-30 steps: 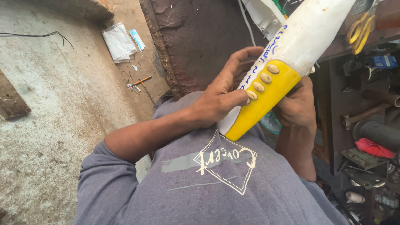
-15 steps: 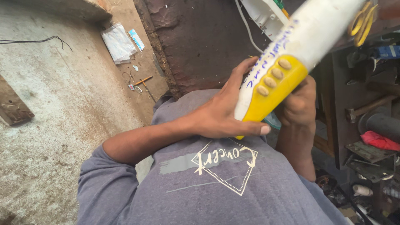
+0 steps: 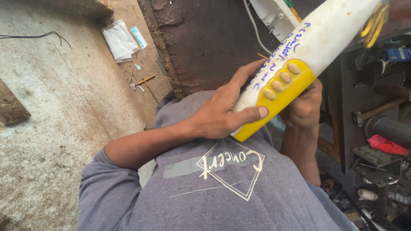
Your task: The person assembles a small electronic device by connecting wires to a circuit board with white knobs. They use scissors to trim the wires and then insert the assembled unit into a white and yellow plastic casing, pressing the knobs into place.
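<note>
Left hand [image 3: 218,115] has slid down the white and yellow casing [image 3: 291,64], thumb now across its yellow end; right hand [image 3: 302,107] still grips behind. Casing held above chest, 4 buttons [image 3: 281,79] up.

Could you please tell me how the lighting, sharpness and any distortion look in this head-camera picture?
Head view: soft, even daylight on the concrete floor; the white and yellow casing is bright but not glaring. The left hand and the right hand are sharp, without motion blur. The tool clutter sits in shadow; edges look slightly stretched by the wide lens.
</note>
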